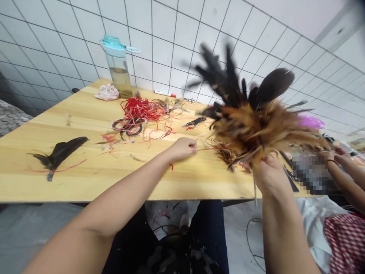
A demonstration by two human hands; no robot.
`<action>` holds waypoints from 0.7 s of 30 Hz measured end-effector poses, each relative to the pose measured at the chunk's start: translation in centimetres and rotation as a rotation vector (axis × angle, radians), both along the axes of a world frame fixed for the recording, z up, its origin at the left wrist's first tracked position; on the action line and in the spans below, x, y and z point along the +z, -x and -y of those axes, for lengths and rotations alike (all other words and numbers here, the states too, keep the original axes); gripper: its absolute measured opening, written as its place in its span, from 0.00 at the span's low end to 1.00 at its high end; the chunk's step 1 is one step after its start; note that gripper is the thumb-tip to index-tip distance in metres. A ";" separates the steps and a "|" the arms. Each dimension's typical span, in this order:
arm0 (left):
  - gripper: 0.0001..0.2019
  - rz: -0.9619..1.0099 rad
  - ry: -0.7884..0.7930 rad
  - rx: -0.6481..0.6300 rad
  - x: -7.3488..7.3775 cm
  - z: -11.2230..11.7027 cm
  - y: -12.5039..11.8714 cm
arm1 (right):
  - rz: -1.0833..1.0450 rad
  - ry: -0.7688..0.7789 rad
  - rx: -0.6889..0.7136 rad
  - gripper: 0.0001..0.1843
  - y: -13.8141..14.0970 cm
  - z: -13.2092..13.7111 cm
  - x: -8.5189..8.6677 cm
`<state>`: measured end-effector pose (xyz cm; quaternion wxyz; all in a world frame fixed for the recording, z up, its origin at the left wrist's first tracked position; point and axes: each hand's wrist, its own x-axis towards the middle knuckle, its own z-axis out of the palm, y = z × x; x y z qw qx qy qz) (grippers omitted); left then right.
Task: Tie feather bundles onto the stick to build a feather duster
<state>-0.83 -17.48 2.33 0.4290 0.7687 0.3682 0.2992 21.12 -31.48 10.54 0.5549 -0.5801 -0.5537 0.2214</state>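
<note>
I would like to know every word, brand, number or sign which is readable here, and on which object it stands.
No text can be read in this picture.
Bottle: a small dark mark, too blurred to tell whether it is lettering.
Red-and-white marker: too small to read any print.
Feather bundle in the right hand: no lettering visible.

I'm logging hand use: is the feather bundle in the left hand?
No, the right hand grips the feather bundle, while the left hand holds a red string.
</note>
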 end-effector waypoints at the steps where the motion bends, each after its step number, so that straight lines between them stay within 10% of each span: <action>1: 0.06 -0.043 -0.015 -0.059 -0.2 0.4 -0.5 | -0.133 0.018 0.000 0.10 -0.1 -0.8 0.3; 9: 0.07 0.034 -0.226 -0.515 0.8 3.3 -1.4 | -0.826 0.267 -0.186 0.08 -2.0 -6.5 0.9; 21: 0.11 0.943 0.460 -0.364 2.9 2.0 0.7 | -1.091 0.492 -0.161 0.09 -1.4 -7.1 -5.9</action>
